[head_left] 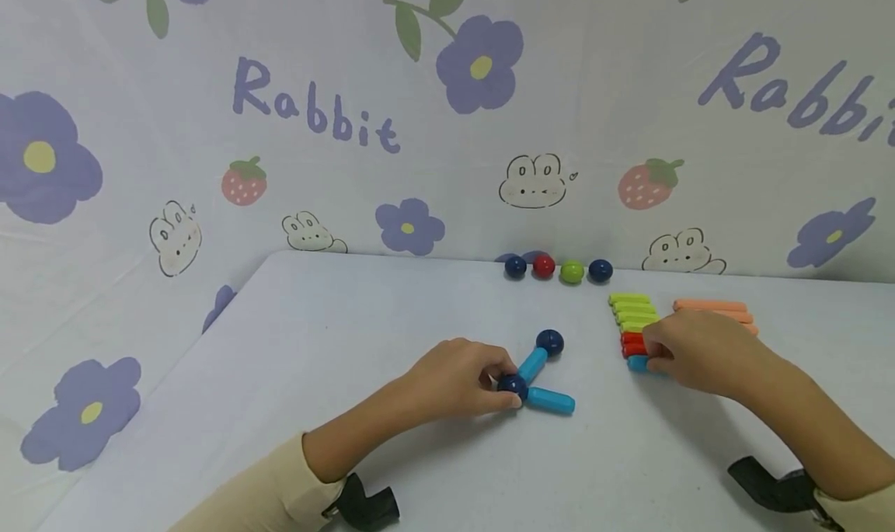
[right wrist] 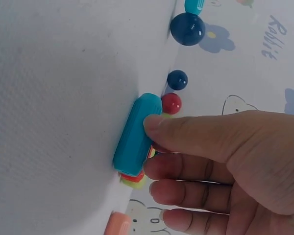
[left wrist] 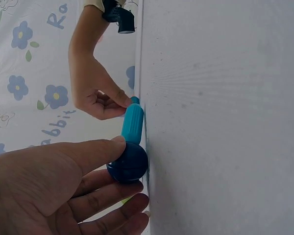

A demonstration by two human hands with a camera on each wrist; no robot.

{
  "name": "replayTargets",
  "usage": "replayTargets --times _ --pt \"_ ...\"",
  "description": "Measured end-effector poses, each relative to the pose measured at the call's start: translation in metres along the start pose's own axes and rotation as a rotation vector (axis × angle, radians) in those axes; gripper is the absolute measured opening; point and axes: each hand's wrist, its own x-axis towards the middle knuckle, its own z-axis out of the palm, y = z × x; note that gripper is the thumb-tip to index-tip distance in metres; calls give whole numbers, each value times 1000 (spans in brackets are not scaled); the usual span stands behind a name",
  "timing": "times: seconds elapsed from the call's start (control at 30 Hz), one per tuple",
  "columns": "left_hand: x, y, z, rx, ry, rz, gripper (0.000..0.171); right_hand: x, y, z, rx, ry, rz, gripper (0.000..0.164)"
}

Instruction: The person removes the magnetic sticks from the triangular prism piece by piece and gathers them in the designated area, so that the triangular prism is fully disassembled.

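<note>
My left hand pinches a dark blue ball between thumb and fingers. Two light blue sticks join that ball: one stick runs up to a second dark blue ball, while the other stick points right with its far end free. Over at the right, my right hand grips another light blue stick at the near end of a row of sticks. Its thumb lies on the stick's side in the right wrist view, and the fingers are partly hidden behind it.
Beyond the gripped stick lie red sticks and several yellow-green sticks. Orange sticks lie to their right, partly behind the right hand. Along the back edge sit a blue ball, a red ball, a green ball and another blue ball.
</note>
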Motion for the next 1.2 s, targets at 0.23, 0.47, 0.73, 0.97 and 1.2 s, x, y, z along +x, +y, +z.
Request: replayTargets --times 0.23,0.47,0.73,0.97,1.2 --pt "0 -2 1 0 4 8 28 2 -23 -4 73 68 -107 19" --pt "0 -3 1 1 11 20 29 7 -67 -8 216 42 -251 13" --pt "0 -2 0 -18 -2 10 29 17 -95 -15 209 43 -252 11" --pt "-1 -2 -1 -28 -8 16 27 24 -106 -12 223 71 -262 9" --pt "-1 -2 -3 -37 -6 36 25 30 -113 -13 261 82 -198 5"
